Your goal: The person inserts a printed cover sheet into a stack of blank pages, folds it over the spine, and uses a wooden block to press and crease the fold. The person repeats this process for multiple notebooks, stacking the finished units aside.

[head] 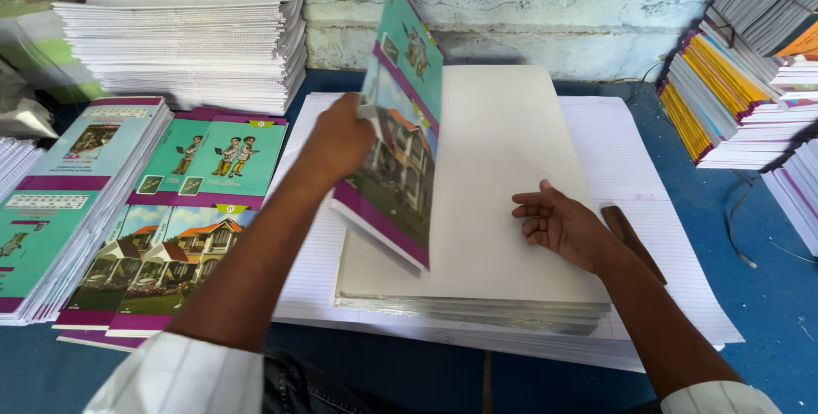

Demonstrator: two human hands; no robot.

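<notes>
Lifting printed cover (394,137), left hand (338,137), its fingers hidden behind.

Both forearms reach into the frame from the bottom edge, bare below rolled pale striped sleeves. The left arm runs from the lower left up toward the centre, where the left hand (341,137) is raised, its back to the camera, fingers and thumb pinched closed. The right arm comes in from the lower right, angled up and leftward. The right hand (558,225) lies low, right of centre, palm down, fingers loosely spread and pointing left, gripping nothing.
</notes>
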